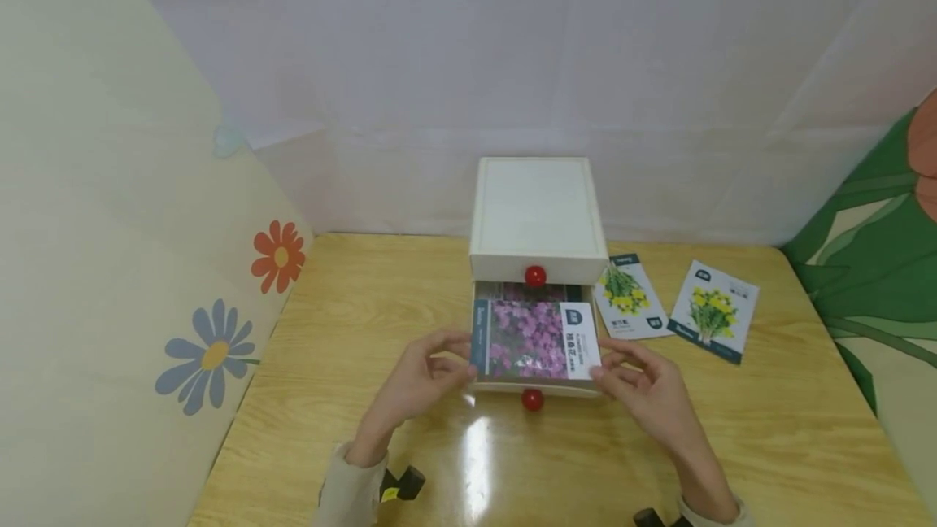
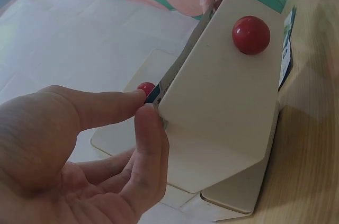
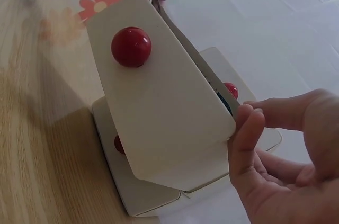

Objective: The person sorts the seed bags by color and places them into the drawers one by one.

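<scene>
Pinching the purple-flowered packet (image 1: 529,340) at opposite edges, your left hand (image 1: 419,372) and right hand (image 1: 649,393) were well apart, each with thumb and finger closed on it. You had it across the mouth of the pulled-out drawer (image 2: 222,91), near its rim; the two-ended grip probably kept the thin packet flat and square to the walls. The drawer jutted from the white cabinet (image 1: 538,206), which left its top exposed to you. Two yellow-flowered packets (image 1: 631,299) lay to the right on the table (image 1: 366,291), apparently beyond your working space.
</scene>
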{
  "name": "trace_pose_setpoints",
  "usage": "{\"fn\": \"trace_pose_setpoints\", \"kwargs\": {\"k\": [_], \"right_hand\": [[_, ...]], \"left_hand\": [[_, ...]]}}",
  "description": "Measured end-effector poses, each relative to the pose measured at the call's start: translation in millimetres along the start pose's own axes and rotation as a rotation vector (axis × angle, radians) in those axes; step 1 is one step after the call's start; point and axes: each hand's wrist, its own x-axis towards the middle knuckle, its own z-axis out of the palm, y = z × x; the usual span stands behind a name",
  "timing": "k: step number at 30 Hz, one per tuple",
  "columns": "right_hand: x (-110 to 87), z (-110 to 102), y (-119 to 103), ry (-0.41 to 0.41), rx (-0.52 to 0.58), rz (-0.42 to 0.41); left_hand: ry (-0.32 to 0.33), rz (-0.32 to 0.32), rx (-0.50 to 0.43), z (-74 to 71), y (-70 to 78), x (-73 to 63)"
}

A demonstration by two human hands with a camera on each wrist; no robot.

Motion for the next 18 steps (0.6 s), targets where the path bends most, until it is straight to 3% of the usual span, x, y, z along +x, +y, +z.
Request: {"fn": "trace_pose_setpoints", "kwargs": {"k": [4,10,18], "right_hand": [[0.7,0.9,0.7,0.029,-0.035,0.017],[0.2,1.9,3.7,0.044,-0.059,-0.042],[2.3,3.1,2.8,0.072,-0.102,-0.021]], "left_hand": [[0.012,-0.002,0.017,1.0,-1.6,0.8],[0.036,-0.026,0.024,3.4,-3.0,2.2],[0.076,0.011,0.128,6.4,-0.9,4.4]]}}
